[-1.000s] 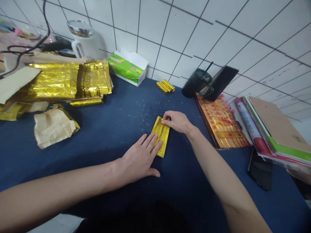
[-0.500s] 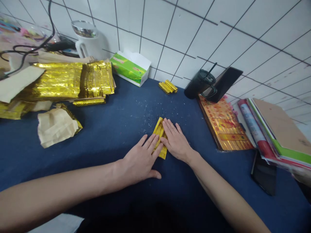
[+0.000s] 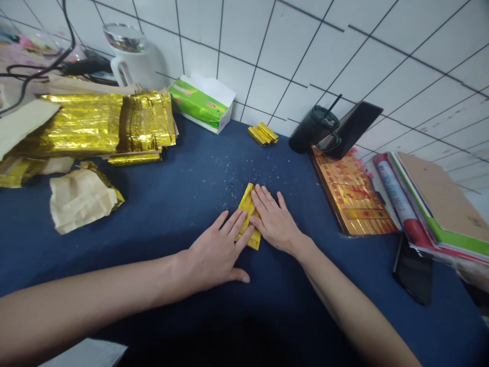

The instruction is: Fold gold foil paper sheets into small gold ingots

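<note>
A strip of gold foil paper [image 3: 247, 200] lies flat on the blue tabletop [image 3: 183, 204], its long side slanting away from me. My left hand [image 3: 218, 250] rests with outstretched fingers on the strip's left side, thumb apart on the table. From the right, my right hand [image 3: 275, 218] lies flat with its fingers along the strip's right edge. Both palms face down and cover part of the foil. Farther back sits a small group of rolled gold foil pieces [image 3: 263, 133], and another gold roll [image 3: 135, 159] lies by the foil stack.
At the left are a stack of gold foil sheets [image 3: 87, 122] and a crumpled paper piece [image 3: 82, 199]. A green tissue pack [image 3: 200, 104], white mug [image 3: 132, 63] and black cup [image 3: 311, 127] stand near the tiled wall. Orange packets [image 3: 353, 199] and a phone [image 3: 413, 270] are right.
The whole view has shifted slightly, so everything sits a little farther left. Both hands keep nearly the same pose on the foil strip.
</note>
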### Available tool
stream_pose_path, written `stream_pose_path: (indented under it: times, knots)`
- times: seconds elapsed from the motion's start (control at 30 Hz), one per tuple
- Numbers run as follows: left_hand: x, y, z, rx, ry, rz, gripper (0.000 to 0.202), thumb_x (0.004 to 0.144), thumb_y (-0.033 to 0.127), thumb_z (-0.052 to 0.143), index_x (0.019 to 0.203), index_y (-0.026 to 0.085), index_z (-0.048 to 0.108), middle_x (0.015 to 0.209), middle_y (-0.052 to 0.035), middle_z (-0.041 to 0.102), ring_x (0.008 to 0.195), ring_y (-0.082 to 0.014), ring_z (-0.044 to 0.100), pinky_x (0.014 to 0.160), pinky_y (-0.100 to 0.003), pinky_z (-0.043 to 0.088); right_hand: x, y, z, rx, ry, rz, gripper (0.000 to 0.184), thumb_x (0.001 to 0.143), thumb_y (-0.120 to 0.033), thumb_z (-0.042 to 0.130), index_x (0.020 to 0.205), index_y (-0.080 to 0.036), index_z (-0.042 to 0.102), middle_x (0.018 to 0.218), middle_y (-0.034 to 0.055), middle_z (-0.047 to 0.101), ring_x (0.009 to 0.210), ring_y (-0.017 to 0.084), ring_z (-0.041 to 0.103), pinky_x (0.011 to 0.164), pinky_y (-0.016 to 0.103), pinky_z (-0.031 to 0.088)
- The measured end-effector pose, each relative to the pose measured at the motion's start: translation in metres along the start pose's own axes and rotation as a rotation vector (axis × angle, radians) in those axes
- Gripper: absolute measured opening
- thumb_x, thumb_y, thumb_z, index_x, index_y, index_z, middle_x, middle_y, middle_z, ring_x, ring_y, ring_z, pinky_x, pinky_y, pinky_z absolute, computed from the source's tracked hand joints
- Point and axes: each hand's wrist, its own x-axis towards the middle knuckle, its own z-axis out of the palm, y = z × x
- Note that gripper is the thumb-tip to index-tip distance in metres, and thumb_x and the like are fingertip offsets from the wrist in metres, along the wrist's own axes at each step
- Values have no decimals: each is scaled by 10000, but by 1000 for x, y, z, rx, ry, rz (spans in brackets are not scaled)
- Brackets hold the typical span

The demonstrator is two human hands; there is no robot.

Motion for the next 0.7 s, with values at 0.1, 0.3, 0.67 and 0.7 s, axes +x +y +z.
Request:
stream_pose_path:
  times: [0.1,0.3,0.67,0.7]
  knots:
    - [0,0,-2,13,29,12,936,727,735,355,1363,50,307,1401,-232,302,1317,-348,231,1046,-503,179,0,0,-1,1,-6,-1,599,918,-470,167,1426,-154,132,1487,109,136,1365,228,96,1068,530,100]
    - [-4,11,-11,64,52,76,709,783,577,494,1198,3,522,1244,-224,518,1179,-314,455,1027,-422,267,1,-1,0,-27,-11,1,619,912,-486,175,1423,-140,141,1487,110,132,1363,236,107,1062,544,104]
    - [-7,23,-10,43,84,87,846,702,633,549,1218,-33,478,1303,-242,449,1200,-325,424,1004,-400,329,5,8,-5,-72,-36,-86,630,909,-503,174,1427,-150,106,1488,94,132,1362,225,119,1070,534,90]
    - [-7,23,-9,37,93,95,849,703,639,540,1217,-34,480,1310,-245,439,1218,-330,404,1014,-404,317,5,8,-5,-76,-32,-91,629,909,-498,179,1427,-150,101,1488,96,134,1361,226,121,1072,531,89]
